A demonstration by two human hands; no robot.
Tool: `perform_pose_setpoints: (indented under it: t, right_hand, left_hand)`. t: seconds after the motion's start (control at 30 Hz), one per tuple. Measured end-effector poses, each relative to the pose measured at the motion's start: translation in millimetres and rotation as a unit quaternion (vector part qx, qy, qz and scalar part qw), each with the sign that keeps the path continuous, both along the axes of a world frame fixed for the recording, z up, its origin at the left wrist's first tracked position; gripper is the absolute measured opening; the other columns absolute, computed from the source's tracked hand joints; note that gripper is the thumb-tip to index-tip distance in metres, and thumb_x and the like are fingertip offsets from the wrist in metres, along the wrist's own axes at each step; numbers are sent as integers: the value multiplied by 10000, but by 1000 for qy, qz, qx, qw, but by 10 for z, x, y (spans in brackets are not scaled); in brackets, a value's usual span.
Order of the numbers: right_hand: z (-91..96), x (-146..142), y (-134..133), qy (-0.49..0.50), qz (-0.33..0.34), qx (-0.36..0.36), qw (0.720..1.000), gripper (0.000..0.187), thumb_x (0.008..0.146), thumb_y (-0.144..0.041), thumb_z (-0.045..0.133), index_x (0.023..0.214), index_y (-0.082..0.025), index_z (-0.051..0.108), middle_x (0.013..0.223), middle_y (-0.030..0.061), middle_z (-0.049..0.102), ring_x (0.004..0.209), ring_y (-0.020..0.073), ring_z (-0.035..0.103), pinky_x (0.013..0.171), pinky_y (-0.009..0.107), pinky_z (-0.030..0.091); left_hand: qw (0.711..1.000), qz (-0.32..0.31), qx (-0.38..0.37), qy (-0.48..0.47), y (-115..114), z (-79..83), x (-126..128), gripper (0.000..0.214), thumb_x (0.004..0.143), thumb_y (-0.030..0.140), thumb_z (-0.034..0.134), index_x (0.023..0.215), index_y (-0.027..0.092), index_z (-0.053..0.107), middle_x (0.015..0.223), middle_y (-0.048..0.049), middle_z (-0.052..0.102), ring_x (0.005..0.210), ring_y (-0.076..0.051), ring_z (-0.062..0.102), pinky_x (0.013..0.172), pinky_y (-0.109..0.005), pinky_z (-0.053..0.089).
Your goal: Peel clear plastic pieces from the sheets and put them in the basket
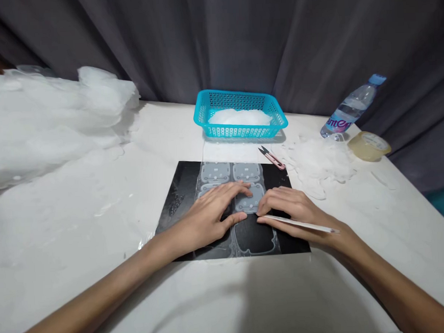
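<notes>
My left hand (220, 206) lies with fingers spread on a clear sheet of moulded rounded-rectangle pieces (247, 172), pressing it against a black mat (175, 193). In my right hand (288, 205) is a slim white pen-like tool (301, 223); its tip is at the lower edge of one translucent piece, and its exact kind cannot be made out. Below that piece, a rounded cut-out outline (255, 252) shows the black mat through it. My left hand partly covers the pieces on the left side of the sheet.
Beyond the mat stands a turquoise basket (244, 132) holding white translucent pieces. Pink-handled thread snips (273, 158) lie at the mat's far right corner. To the right are clear scraps (317, 160), a tape roll (369, 147) and a water bottle (352, 107). Bulky plastic bags (54, 115) fill the left.
</notes>
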State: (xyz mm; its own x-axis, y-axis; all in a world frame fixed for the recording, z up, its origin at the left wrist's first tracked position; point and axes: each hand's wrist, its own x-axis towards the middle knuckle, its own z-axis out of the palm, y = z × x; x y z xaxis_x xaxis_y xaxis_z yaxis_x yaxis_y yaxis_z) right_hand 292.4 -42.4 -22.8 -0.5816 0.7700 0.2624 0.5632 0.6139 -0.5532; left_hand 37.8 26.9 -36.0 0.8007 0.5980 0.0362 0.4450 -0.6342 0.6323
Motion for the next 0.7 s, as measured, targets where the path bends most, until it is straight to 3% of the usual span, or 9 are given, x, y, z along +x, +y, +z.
perform_pose_setpoints:
  t: [0.37,0.7]
  right_hand:
    - [-35,-48,40,11,2,12,1000,86,1068,-272,549,1027,-225,608,1029,50,721,973,200,652,875,355,470]
    - [-8,-12,-29,-28,-26,56,998,133,1058,-222,525,946,-211,596,951,60,713,853,189,663,759,316,461]
  left_hand:
    - [1000,-3,0,-5,15,-2,15,433,1048,508,532,1431,305,513,1586,-47,524,1486,-280,449,1212,-452,366]
    - [1000,-7,-1,9,23,13,24,435,1049,531,516,1425,312,514,1593,-44,517,1482,-289,456,1211,-460,367]
